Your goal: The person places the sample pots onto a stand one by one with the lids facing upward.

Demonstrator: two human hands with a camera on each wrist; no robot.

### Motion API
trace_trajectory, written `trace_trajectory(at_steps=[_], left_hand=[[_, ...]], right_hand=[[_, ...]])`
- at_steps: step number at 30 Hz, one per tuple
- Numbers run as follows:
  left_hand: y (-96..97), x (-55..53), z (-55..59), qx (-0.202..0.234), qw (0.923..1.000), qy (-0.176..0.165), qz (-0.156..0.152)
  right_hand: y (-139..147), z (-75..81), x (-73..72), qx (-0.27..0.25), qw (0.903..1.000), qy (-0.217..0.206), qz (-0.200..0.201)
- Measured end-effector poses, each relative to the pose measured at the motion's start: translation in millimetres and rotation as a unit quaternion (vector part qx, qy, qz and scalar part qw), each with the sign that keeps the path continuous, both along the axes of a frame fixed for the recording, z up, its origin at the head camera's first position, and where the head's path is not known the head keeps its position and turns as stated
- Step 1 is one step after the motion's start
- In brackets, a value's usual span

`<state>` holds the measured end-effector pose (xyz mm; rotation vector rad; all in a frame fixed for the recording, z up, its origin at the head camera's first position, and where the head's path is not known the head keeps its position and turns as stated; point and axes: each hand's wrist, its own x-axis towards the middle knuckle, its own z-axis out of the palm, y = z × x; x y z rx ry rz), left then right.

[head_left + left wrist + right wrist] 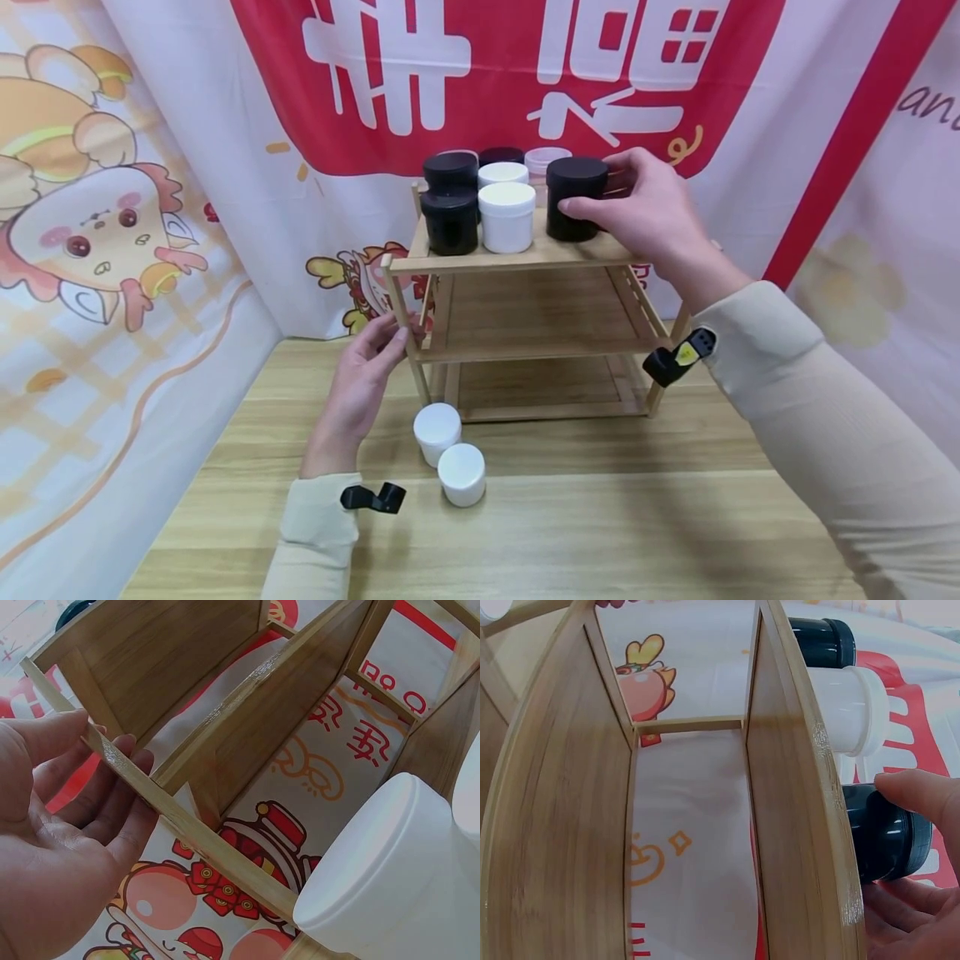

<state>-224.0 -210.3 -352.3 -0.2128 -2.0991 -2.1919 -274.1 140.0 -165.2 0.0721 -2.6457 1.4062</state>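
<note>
My right hand [652, 200] grips a black lidded jar [576, 200] between thumb and fingers, at the right of the top shelf of a wooden rack [517, 262]. In the right wrist view the thumb lies on one side of this jar [885, 832] and the fingers on the other. My left hand [367, 375] holds the rack's front left post [124, 765], thumb on one side and fingers round the other. Left of the held jar stand a white jar [507, 218] and a black jar [450, 221] in the front row.
Behind the front row are another black jar [450, 169], a white jar [502, 172], a pale translucent jar [547, 157] and a black lid [501, 156]. Two white jars [437, 429] [462, 475] stand on the wooden table [585, 533] before the rack. A printed cloth [225, 100] hangs behind.
</note>
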Motion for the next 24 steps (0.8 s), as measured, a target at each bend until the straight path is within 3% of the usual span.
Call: trace_trajectory(at_steps=[9,24], left_hand=[[0.1,0.9,1.3,0.006,1.0000,0.000,-0.002],[0.0,-0.6,-0.2,0.006,1.0000,0.003,0.002]], right_hand=[[-8,3.4,-9.0,0.045,0.9988,-0.020,-0.002],[-23,6.5,-13.1,0.072,0.9969,-0.030,0.010]])
